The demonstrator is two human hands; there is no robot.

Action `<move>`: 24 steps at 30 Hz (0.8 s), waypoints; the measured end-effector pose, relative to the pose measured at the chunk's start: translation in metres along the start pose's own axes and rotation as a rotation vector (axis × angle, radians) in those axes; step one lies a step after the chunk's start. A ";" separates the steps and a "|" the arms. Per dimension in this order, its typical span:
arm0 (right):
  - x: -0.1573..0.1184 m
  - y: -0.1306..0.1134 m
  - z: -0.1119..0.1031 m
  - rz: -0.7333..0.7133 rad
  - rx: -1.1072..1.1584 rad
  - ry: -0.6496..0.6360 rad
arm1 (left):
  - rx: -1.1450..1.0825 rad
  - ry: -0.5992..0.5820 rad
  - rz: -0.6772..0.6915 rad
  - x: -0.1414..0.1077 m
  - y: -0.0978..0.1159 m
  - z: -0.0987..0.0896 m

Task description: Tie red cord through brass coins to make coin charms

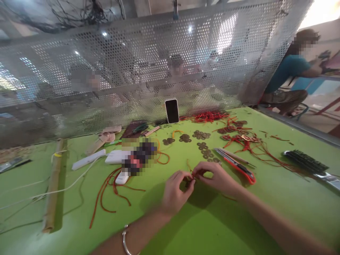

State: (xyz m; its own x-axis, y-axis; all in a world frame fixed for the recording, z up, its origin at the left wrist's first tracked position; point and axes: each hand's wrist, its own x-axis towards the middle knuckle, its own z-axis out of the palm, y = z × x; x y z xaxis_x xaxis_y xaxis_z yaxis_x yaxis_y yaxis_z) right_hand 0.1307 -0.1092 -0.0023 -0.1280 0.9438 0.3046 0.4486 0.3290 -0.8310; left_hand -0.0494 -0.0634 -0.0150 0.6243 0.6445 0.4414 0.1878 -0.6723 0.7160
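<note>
Above the green tabletop, the fingertips of my left hand (176,191) and my right hand (214,175) meet in a pinch. Both are closed on a thin orange-red cord (188,164), whose loose end sticks up beyond the fingers. Something small and dark shows within the curl of my left fingers, too hidden to name. Just beyond my right hand lie rows of dark round coins with holes (205,150). A red utility knife (239,168) lies to the right of that hand, blade pointing away. Red cords (115,191) spread over the table left of my left hand.
A phone (172,111) leans against the perforated metal screen (148,78) at the back. Tangled red cord (208,116) lies beside it. A black brush (305,163) is at right; a bamboo stick (54,187) and white power bank (118,157) are at left. A person sits far right.
</note>
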 end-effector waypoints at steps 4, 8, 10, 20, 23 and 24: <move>-0.001 -0.003 -0.001 -0.048 -0.010 0.015 | -0.197 -0.017 -0.136 -0.001 0.003 0.000; -0.003 -0.004 -0.001 -0.115 -0.045 0.052 | -0.253 -0.033 -0.158 0.001 0.005 0.000; -0.004 -0.003 -0.001 -0.142 -0.066 0.075 | -0.297 -0.050 -0.144 0.003 0.006 0.000; -0.006 -0.010 0.000 -0.145 -0.069 0.068 | -0.439 -0.139 -0.259 0.003 -0.004 0.003; -0.006 -0.015 -0.001 -0.121 -0.074 0.052 | -0.450 -0.110 -0.298 0.004 -0.009 0.004; -0.006 -0.017 -0.001 -0.116 -0.083 0.054 | -0.453 -0.102 -0.311 0.004 -0.010 0.005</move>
State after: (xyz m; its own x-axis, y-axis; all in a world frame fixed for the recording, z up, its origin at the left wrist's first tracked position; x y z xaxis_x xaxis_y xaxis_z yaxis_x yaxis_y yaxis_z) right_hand 0.1251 -0.1203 0.0104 -0.1364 0.8957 0.4231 0.5052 0.4303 -0.7481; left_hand -0.0451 -0.0559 -0.0227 0.6657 0.7342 0.1338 0.0443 -0.2178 0.9750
